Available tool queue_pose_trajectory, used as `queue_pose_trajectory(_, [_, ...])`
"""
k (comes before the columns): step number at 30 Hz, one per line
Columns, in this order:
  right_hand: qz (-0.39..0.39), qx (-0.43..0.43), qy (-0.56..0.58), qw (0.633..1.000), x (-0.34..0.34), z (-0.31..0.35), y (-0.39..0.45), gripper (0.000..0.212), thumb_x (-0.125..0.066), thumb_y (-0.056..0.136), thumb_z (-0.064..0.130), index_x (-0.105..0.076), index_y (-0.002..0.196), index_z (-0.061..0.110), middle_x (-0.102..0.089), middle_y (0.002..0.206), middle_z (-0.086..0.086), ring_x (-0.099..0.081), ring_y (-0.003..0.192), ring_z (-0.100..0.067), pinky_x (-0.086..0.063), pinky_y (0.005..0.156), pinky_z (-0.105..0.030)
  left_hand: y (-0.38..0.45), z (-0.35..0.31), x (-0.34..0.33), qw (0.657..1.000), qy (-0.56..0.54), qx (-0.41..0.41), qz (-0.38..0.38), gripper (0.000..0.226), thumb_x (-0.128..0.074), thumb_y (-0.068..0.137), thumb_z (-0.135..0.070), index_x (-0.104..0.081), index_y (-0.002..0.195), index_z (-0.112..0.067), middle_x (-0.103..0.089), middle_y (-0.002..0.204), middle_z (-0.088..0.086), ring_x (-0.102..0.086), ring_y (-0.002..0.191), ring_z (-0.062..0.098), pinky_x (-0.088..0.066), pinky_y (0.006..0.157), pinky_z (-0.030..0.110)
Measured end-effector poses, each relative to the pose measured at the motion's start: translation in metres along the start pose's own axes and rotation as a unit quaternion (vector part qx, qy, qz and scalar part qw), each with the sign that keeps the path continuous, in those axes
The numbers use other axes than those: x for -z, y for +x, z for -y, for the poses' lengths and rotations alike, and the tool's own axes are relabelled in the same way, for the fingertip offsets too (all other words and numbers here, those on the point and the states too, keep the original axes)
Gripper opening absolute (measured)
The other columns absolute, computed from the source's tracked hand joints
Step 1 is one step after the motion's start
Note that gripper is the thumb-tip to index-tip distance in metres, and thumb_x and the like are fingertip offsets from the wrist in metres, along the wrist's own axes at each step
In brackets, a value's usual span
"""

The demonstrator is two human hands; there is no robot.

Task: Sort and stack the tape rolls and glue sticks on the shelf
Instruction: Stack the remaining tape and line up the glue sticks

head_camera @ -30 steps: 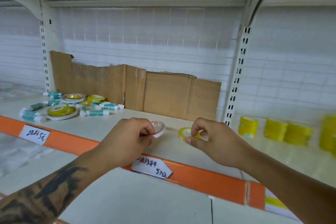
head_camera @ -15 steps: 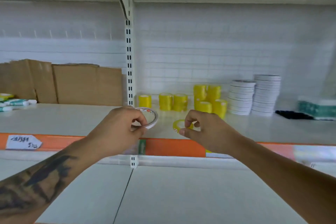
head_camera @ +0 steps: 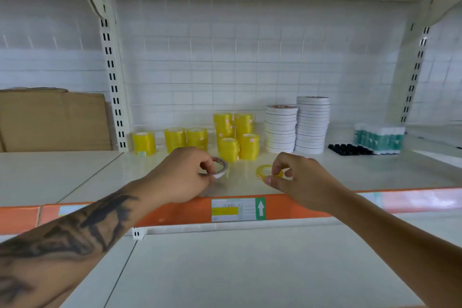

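Tape rolls are what you are carrying: your left hand [head_camera: 185, 172] pinches a thin white roll of double-sided tape with a printed core [head_camera: 220, 169] by its rim, and your right hand [head_camera: 297, 179] pinches a thin translucent yellow tape roll [head_camera: 262, 173] between thumb and fingertips. Both rolls hang over the front part of the white shelf board [head_camera: 375, 172], just above the orange price strip [head_camera: 175, 215].

Judging by their size, both are light, stiff rings that will not crush under a firm pinch. The yellow one looks glossy, so it may slip if you squeeze only its outer face; hooking a finger through the core would likely hold it better. The white one probably has a papery, less slippery surface, and its rim grip looks secure.

Behind your hands stand the sorted piles: the yellow tape stacks [head_camera: 233, 135] in the middle and the two white tape stacks [head_camera: 297, 125] just to their right, the left one shorter. Each roll should lie flat on its matching pile. The tall white columns look easy to topple, so lower the roll gently and centre it. Further right sit the shrink-wrapped teal-and-white glue sticks [head_camera: 378, 136], with a black tray-like object [head_camera: 350, 149] in front of them.
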State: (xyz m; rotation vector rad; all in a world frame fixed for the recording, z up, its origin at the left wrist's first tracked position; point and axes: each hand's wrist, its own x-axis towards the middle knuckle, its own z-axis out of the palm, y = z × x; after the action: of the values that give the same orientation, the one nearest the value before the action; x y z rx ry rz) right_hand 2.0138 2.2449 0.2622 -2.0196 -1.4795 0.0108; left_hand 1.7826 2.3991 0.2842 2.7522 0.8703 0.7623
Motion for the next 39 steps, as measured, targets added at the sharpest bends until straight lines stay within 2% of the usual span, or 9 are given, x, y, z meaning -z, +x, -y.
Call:
queue_pose_trajectory(7, [0.017, 0.01, 0.017, 1.0, -0.001, 0.0, 0.027, 0.027, -0.074, 0.084, 0.057, -0.059, 0.087, 0.035, -0.066, 0.102, 0.01, -0.064, 0.1, -0.009, -0.055, 0.082, -0.033, 0.023, 0.007, -0.018, 0.996, 0.005, -0.027, 0.088, 0.016, -0.074, 0.085, -0.049, -0.07, 0.093, -0.035, -0.056, 0.088, -0.019, -0.052, 0.081, -0.004, -0.032, 0.062, 0.01])
queue_pose_trajectory(11, [0.046, 0.026, 0.062, 0.997, 0.001, 0.012, 0.042, 0.03, -0.079, 0.078, 0.056, -0.059, 0.088, 0.037, -0.072, 0.092, -0.003, -0.069, 0.085, -0.026, -0.057, 0.083, -0.047, 0.03, 0.009, -0.017, 0.997, -0.017, -0.057, 0.046, 0.035, -0.076, 0.078, -0.058, -0.067, 0.105, -0.038, -0.062, 0.108, -0.017, -0.055, 0.097, -0.002, -0.042, 0.078, 0.016])
queue_pose_trajectory(15, [0.068, 0.048, 0.124, 0.989, 0.001, 0.021, 0.049, 0.037, -0.087, 0.075, 0.044, -0.058, 0.09, 0.028, -0.073, 0.096, -0.007, -0.068, 0.087, -0.033, -0.054, 0.085, -0.053, 0.041, 0.002, -0.014, 0.99, -0.11, -0.068, 0.059, 0.046, -0.082, 0.078, -0.052, -0.066, 0.12, -0.039, -0.063, 0.119, -0.024, -0.054, 0.109, -0.012, -0.039, 0.083, 0.004])
queue_pose_trajectory(21, [0.111, 0.07, 0.167, 0.977, 0.0, 0.028, 0.053, 0.042, -0.091, 0.074, 0.025, -0.051, 0.085, 0.022, -0.073, 0.098, 0.003, -0.056, 0.072, -0.021, -0.046, 0.071, -0.04, 0.047, 0.004, -0.012, 0.965, -0.226, -0.074, 0.111, 0.034, -0.09, 0.077, -0.03, -0.073, 0.106, -0.031, -0.074, 0.104, -0.02, -0.066, 0.105, -0.005, -0.053, 0.099, 0.03])
queue_pose_trajectory(26, [0.118, 0.083, 0.181, 0.973, -0.005, 0.029, 0.057, 0.045, -0.092, 0.067, 0.039, -0.049, 0.079, 0.031, -0.071, 0.107, -0.015, -0.057, 0.074, -0.023, -0.046, 0.073, -0.042, 0.052, 0.013, -0.011, 0.957, -0.245, -0.08, 0.135, 0.045, -0.09, 0.07, -0.035, -0.069, 0.109, -0.039, -0.077, 0.103, -0.012, -0.07, 0.104, 0.01, -0.051, 0.102, 0.046])
queue_pose_trajectory(28, [0.109, 0.08, 0.159, 0.978, -0.005, 0.028, 0.056, 0.042, -0.091, 0.073, 0.038, -0.053, 0.087, 0.028, -0.072, 0.105, -0.001, -0.066, 0.081, -0.012, -0.053, 0.079, -0.041, 0.055, 0.014, -0.012, 0.959, -0.239, -0.074, 0.132, 0.046, -0.088, 0.067, -0.04, -0.067, 0.108, -0.042, -0.077, 0.102, -0.011, -0.071, 0.1, 0.013, -0.052, 0.099, 0.044])
queue_pose_trajectory(32, [0.088, 0.018, 0.04, 0.995, 0.003, 0.001, 0.052, 0.044, -0.073, 0.074, 0.069, -0.054, 0.102, 0.041, -0.061, 0.117, 0.024, -0.062, 0.108, 0.0, -0.051, 0.091, -0.03, 0.076, 0.024, -0.014, 0.978, -0.204, -0.009, 0.038, 0.043, -0.093, 0.069, -0.043, -0.067, 0.102, -0.045, -0.074, 0.103, -0.008, -0.071, 0.086, 0.01, -0.057, 0.088, 0.036])
queue_pose_trajectory(36, [0.119, -0.083, -0.081, 0.986, 0.015, -0.032, 0.042, 0.049, -0.058, 0.084, 0.075, -0.051, 0.121, 0.043, -0.054, 0.135, 0.012, -0.054, 0.116, -0.012, -0.045, 0.098, -0.036, 0.108, 0.031, -0.017, 0.988, -0.146, 0.052, -0.024, 0.039, -0.088, 0.075, -0.041, -0.064, 0.106, -0.04, -0.069, 0.108, -0.003, -0.065, 0.09, 0.01, -0.046, 0.071, 0.024])
queue_pose_trajectory(39, [0.142, -0.116, -0.094, 0.979, 0.013, -0.035, 0.042, 0.056, -0.048, 0.088, 0.077, -0.047, 0.134, 0.045, -0.048, 0.145, 0.007, -0.045, 0.129, -0.017, -0.038, 0.109, -0.043, 0.126, 0.033, -0.023, 0.987, -0.142, 0.071, -0.034, 0.04, -0.086, 0.076, -0.041, -0.063, 0.108, -0.037, -0.069, 0.108, -0.002, -0.065, 0.088, 0.014, -0.051, 0.075, 0.03])
